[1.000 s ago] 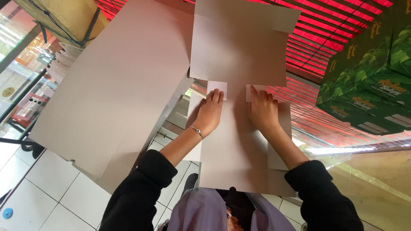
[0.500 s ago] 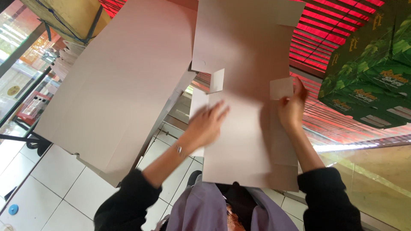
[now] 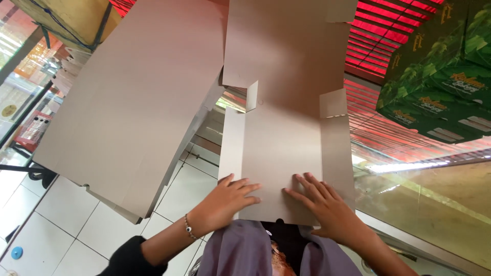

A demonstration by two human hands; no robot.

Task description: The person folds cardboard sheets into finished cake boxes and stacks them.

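Pressing flat on the near end of an unfolded cardboard box blank (image 3: 284, 153) with both hands, palms down and fingers spread, gripping nothing. Resting the left hand (image 3: 225, 202) on the blank's lower left part, fingertips pointing toward the middle, with a beaded bracelet (image 3: 189, 231) circling the wrist. Laying the right hand (image 3: 327, 207) on the lower right part, fingers fanned toward the left hand, the two sets of fingertips lying near each other but apart.

Lying in front of the body, the blank reaching from the lap away toward the upper middle of the view, its near edge just above a grey garment (image 3: 240, 253). Standing up along both long edges: a narrow left side flap (image 3: 231, 140) and a right side flap (image 3: 337, 148), each with a small tab at its far end, the left tab (image 3: 251, 96) and the right tab (image 3: 333, 103) both partly raised.

Lying to the left, a stack of flat cardboard sheets (image 3: 133, 102), overlapping the blank's far left corner. Showing beneath, a white tiled floor (image 3: 66, 214). Sitting at the right, green printed cartons (image 3: 440, 82), well apart from the hands. Showing behind those, a red slatted surface (image 3: 378, 56). Hanging at the top left, a tan bundle tied with dark cord (image 3: 66, 18).
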